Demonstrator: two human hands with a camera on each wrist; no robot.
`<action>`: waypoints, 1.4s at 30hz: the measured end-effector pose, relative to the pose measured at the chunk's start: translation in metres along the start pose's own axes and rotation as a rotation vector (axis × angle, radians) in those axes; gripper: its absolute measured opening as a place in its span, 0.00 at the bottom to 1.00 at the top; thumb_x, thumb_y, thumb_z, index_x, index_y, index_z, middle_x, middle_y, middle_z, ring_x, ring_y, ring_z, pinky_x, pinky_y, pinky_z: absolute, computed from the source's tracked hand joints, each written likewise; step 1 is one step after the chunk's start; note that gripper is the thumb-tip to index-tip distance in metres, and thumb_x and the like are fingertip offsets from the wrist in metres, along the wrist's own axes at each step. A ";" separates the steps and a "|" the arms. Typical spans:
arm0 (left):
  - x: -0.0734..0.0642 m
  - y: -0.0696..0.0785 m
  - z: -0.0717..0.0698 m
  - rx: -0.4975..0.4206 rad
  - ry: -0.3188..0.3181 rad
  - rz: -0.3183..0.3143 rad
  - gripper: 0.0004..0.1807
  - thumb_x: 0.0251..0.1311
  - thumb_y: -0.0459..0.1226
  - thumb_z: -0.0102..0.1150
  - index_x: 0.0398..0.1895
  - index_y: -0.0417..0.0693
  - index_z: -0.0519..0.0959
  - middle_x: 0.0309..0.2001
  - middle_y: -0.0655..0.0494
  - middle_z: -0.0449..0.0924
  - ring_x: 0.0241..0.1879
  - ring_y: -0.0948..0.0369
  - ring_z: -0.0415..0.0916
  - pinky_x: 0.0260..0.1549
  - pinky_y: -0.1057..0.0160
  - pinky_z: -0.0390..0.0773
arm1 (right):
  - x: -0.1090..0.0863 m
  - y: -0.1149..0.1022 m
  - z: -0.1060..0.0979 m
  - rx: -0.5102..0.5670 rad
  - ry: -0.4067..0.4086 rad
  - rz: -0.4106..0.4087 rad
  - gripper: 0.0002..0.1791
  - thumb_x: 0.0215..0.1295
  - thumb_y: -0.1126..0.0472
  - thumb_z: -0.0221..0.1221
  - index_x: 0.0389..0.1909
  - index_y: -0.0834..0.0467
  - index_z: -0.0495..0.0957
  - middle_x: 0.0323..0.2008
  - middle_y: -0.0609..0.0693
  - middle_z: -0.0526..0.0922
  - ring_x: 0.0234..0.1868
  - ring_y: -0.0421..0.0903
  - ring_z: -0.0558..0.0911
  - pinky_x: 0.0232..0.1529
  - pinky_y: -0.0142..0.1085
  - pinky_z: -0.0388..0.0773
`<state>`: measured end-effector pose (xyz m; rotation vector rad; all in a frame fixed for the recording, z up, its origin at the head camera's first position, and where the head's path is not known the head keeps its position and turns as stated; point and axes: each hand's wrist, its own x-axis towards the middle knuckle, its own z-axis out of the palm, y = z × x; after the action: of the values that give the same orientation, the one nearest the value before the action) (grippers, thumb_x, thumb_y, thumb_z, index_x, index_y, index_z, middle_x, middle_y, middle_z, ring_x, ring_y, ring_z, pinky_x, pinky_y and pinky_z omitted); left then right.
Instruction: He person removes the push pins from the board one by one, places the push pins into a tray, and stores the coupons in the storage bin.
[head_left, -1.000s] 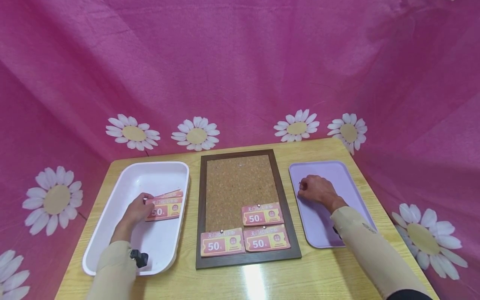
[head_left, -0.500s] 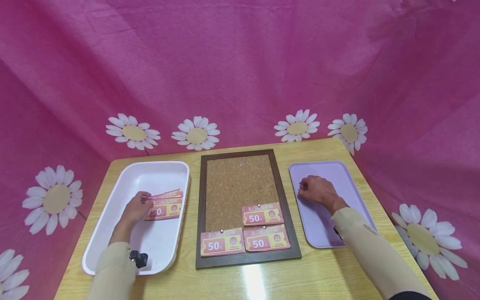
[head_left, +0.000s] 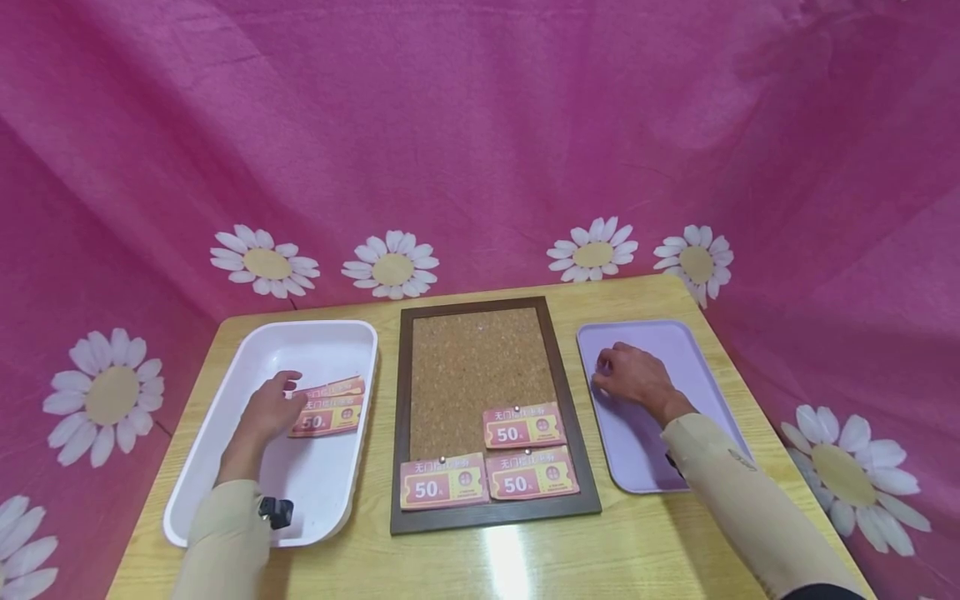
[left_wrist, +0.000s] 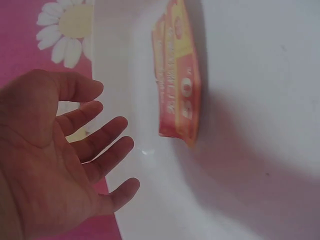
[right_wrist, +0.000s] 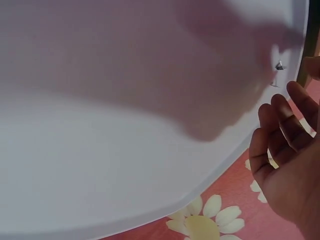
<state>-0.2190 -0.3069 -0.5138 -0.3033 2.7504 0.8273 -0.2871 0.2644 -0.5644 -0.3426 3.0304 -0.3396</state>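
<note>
In the white basin point(head_left: 197, 467) lie a few overlapping pink-and-yellow coupons point(head_left: 327, 415), printed with a 50. My left hand point(head_left: 272, 412) hovers just beside them; in the left wrist view its fingers are spread and clear of the coupons point(left_wrist: 185, 95). Over the purple tray point(head_left: 693, 375) is my right hand point(head_left: 633, 375), its fingers loosely bent and the thumb apart from the index finger. Small metal-looking pins point(right_wrist: 280, 66) lie on the tray close to those fingertips. Nothing shows between the fingers.
Between basin and tray lies a dark-framed corkboard point(head_left: 480, 367). Three coupons point(head_left: 444, 483) with round-headed pins at their top edges occupy its lower part. All stand on a wooden table point(head_left: 420, 567), with a pink flowered cloth point(head_left: 480, 150) behind.
My left hand has loosened from the coupons' edge, fingers lifting away. My right hand's fingertips have parted, and the small dark object seen at them earlier no longer shows there.
</note>
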 end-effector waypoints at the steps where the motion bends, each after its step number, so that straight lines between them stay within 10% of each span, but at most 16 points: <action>1: 0.000 0.003 -0.001 0.010 0.004 0.003 0.30 0.66 0.42 0.44 0.69 0.36 0.59 0.65 0.31 0.64 0.63 0.36 0.63 0.60 0.38 0.63 | 0.000 -0.001 -0.001 0.000 0.004 -0.002 0.15 0.53 0.46 0.60 0.35 0.53 0.81 0.35 0.50 0.79 0.32 0.49 0.76 0.38 0.47 0.76; 23: -0.009 0.053 0.008 0.160 0.028 0.111 0.30 0.65 0.44 0.50 0.69 0.45 0.63 0.63 0.38 0.71 0.63 0.37 0.65 0.54 0.31 0.62 | -0.007 -0.022 -0.011 -0.020 -0.038 0.004 0.26 0.56 0.44 0.58 0.52 0.55 0.78 0.47 0.57 0.81 0.48 0.58 0.79 0.48 0.57 0.73; 42: -0.014 0.100 0.031 0.175 0.059 0.255 0.28 0.64 0.45 0.51 0.67 0.48 0.66 0.61 0.41 0.73 0.62 0.41 0.67 0.52 0.35 0.67 | -0.016 -0.042 -0.007 0.021 0.020 -0.061 0.24 0.55 0.45 0.60 0.51 0.53 0.78 0.39 0.52 0.80 0.40 0.51 0.79 0.40 0.49 0.75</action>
<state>-0.2271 -0.2059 -0.4834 0.0587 2.9327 0.6359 -0.2636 0.2291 -0.5469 -0.4341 3.0382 -0.3809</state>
